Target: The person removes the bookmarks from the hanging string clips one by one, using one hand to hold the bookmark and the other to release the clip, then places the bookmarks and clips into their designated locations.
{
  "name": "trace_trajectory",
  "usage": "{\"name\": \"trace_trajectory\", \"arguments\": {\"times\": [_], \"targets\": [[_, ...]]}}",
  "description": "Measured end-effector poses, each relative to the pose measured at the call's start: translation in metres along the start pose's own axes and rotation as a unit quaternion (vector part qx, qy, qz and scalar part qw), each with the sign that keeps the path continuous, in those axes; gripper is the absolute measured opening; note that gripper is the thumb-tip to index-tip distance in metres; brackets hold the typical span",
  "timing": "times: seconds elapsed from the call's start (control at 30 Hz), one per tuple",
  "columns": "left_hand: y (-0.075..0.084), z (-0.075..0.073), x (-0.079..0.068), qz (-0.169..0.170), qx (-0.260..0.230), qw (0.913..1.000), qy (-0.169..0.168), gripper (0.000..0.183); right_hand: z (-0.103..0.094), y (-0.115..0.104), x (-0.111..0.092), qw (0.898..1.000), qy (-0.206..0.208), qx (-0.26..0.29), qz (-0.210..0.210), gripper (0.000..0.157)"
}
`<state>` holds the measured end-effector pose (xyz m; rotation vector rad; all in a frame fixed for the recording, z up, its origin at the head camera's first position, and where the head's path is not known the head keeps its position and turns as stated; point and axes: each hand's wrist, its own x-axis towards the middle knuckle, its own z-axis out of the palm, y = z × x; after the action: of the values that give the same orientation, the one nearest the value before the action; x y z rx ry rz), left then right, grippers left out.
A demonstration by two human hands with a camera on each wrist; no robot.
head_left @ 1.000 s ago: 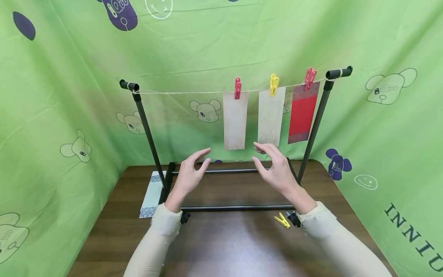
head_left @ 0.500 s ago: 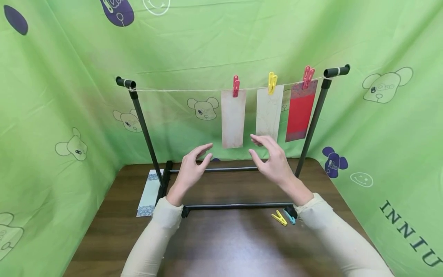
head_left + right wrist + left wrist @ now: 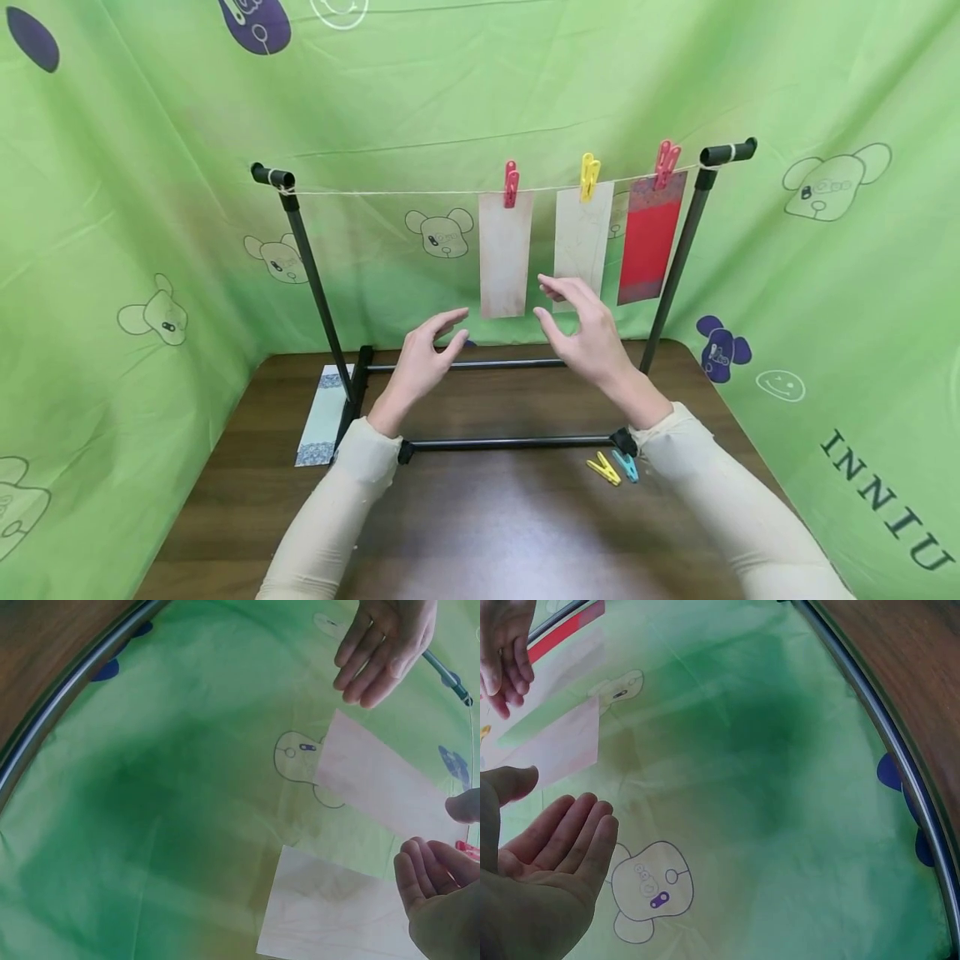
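Note:
My left hand (image 3: 422, 362) hovers over the rack's base with relaxed fingers and holds nothing. The right hand (image 3: 588, 337), also holding nothing, is raised a little higher, its fingertips overlapping the lower part of a cream paper strip (image 3: 581, 237) in the head view. That strip hangs from a string (image 3: 390, 193) by a yellow clothespin (image 3: 590, 177). To its left a pale pinkish strip (image 3: 505, 258) hangs under a red clothespin (image 3: 512, 185). At the right end, another red clothespin (image 3: 666, 165) holds a red strip (image 3: 651, 242) with patterned ends.
The string runs between two black posts (image 3: 318, 283) of a rack standing on a brown wooden table (image 3: 480, 517). A pale blue patterned strip (image 3: 321, 417) lies by the left foot. Yellow (image 3: 604, 468) and blue (image 3: 626, 465) clothespins lie near the right foot. Green cloth (image 3: 420, 92) surrounds the table.
Both hands have risen, the right more, and come slightly closer together. The head view has shifted a little. The blue clothespin, mostly hidden before, now shows fully. The hanging strips stay in place.

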<state>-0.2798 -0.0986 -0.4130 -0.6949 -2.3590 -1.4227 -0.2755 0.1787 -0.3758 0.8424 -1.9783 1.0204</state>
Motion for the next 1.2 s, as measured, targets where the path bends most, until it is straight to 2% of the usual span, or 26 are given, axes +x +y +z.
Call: {"name": "trace_trajectory", "arguments": {"times": [0.37,0.7,1.2], "targets": [[-0.004,0.006,0.008,-0.002,0.011,0.9999,-0.009,0.04,-0.002,-0.001,0.011,1.0,-0.008,0.004,-0.008,0.047],[-0.004,0.008,0.017,0.001,0.026,0.9994,-0.024,0.04,-0.002,0.0,0.024,0.999,-0.011,0.006,-0.042,0.045],[0.001,0.016,0.024,0.011,0.03,0.9994,-0.01,0.037,-0.004,-0.008,0.04,0.997,-0.024,-0.008,-0.067,0.045]]}}
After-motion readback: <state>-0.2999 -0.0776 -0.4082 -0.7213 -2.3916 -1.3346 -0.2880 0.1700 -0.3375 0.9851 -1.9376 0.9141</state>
